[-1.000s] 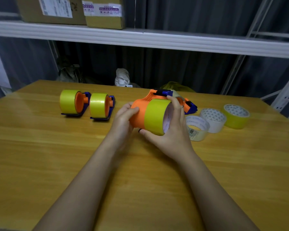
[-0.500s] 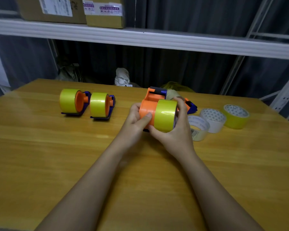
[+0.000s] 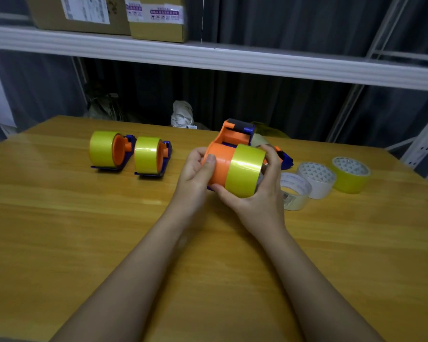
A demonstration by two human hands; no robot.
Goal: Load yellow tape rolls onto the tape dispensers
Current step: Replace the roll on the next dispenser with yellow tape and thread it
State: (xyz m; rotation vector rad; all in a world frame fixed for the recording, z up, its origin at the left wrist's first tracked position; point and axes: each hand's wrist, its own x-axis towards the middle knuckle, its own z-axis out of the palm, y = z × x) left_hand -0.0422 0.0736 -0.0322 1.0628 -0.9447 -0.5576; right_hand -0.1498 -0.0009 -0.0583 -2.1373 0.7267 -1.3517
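Note:
An orange and blue tape dispenser [image 3: 224, 156] is held just above the wooden table [image 3: 84, 230] at its middle. My left hand [image 3: 195, 174] grips its orange drum from the left. A yellow tape roll [image 3: 244, 170] sits partway onto that drum, and my right hand [image 3: 255, 191] curls around it from the right and below. Two other dispensers stand at the back left, each carrying a yellow roll [image 3: 101, 148] [image 3: 147, 155]. A loose yellow roll [image 3: 351, 175] lies flat at the far right.
A clear tape roll [image 3: 295, 193] and a white tape roll [image 3: 316, 176] lie beside my right hand. Part of another orange and blue dispenser [image 3: 284, 159] shows behind my right hand. A white shelf [image 3: 208, 58] with cardboard boxes [image 3: 156, 16] runs above the table's far edge.
The dispenser has turned so the yellow roll's outer band faces me, and the roll sits further onto the orange drum. My left thumb has come round onto the drum's front.

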